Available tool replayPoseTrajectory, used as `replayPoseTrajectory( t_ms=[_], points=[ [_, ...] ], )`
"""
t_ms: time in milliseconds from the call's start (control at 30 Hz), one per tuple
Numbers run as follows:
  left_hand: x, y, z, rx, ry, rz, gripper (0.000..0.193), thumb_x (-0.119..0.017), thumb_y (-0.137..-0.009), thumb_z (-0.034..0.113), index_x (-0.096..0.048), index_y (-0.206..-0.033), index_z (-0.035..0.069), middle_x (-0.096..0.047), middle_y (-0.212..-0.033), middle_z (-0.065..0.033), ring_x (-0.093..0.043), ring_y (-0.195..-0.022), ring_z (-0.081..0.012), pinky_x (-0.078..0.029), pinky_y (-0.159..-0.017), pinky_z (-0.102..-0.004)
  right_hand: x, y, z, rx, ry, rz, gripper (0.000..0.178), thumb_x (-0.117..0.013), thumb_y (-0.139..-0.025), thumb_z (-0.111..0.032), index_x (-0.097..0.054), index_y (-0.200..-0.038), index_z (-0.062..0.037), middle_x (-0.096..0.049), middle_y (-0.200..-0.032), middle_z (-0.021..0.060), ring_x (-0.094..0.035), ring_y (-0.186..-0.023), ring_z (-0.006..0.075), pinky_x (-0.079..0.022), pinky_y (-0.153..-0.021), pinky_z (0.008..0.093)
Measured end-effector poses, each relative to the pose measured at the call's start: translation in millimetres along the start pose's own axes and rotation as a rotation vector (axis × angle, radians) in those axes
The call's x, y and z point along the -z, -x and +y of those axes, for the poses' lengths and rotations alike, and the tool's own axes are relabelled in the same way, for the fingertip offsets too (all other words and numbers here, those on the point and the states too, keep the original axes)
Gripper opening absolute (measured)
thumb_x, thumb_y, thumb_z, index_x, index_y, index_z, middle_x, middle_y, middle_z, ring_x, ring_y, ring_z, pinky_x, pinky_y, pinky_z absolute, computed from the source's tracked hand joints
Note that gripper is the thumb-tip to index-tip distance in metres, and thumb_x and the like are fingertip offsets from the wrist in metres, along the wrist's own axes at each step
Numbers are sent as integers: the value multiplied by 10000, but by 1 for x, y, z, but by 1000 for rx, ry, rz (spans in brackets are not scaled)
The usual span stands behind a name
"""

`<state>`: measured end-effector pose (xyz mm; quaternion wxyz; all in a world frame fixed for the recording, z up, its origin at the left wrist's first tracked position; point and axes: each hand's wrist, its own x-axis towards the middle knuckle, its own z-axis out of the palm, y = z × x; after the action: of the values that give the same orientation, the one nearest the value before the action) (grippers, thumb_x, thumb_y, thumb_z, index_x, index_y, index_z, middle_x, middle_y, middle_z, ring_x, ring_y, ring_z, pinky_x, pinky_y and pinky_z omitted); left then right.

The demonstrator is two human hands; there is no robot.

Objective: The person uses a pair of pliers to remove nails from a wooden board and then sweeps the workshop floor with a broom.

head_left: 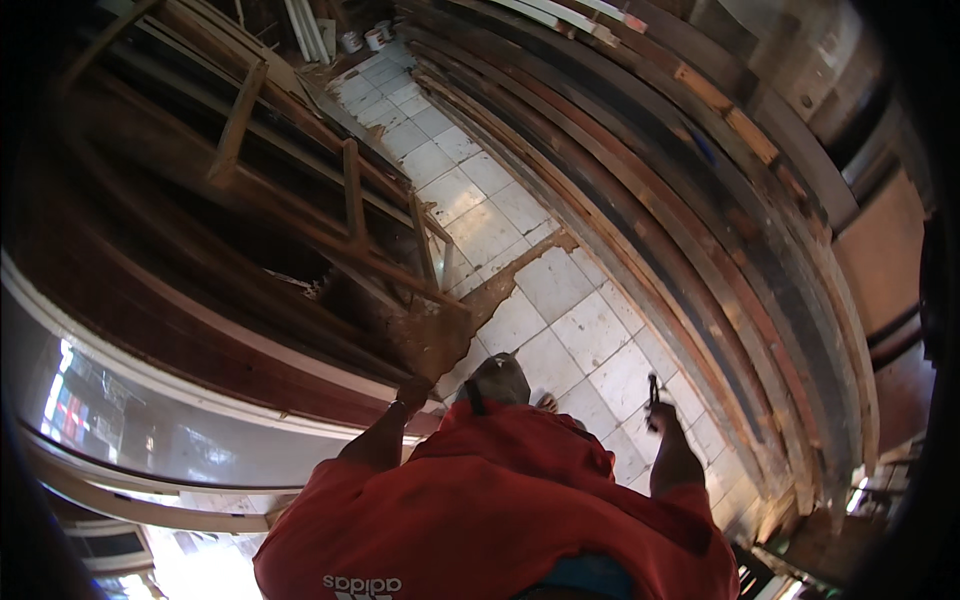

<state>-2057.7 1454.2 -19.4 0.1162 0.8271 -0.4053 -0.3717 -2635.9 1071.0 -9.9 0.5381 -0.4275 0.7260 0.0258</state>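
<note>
My right hand [658, 414] is out in front of me on the right, above the tiled floor. It is closed round a dark, slim hand tool [652, 386], which points up and away from it; its exact kind is too small to make out. On the left, my left hand [413, 390], with a band at the wrist, is beside the end of a long dark brown panel [250, 330]. Shadow hides its fingers, so whether it touches the panel cannot be told. My red top fills the lower middle, with grey cloth [500, 378] and part of a foot [547, 402] beyond it.
White floor tiles [560, 290], with broken brown patches, form a narrow aisle. Long timber boards [640, 230] line its right side. Wooden frames [350, 190] crowd the left, above a glossy pale panel [200, 420]. Small white containers [375, 38] stand at the far end.
</note>
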Motion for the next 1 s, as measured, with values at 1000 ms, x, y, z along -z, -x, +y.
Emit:
replayPoseTrajectory(
  t_ms=[1000],
  points=[
    [503,-607,87,367,1318,361,521,-669,-898,333,-535,-1299,28,-643,-1139,-84,-601,-1043,-199,-491,-841,-344,-357,-137,-987,771,584,-431,445,-675,-865,-130,-575,-1297,-97,-565,-666,5,-505,-516,101,-434,-481,288]
  ],
)
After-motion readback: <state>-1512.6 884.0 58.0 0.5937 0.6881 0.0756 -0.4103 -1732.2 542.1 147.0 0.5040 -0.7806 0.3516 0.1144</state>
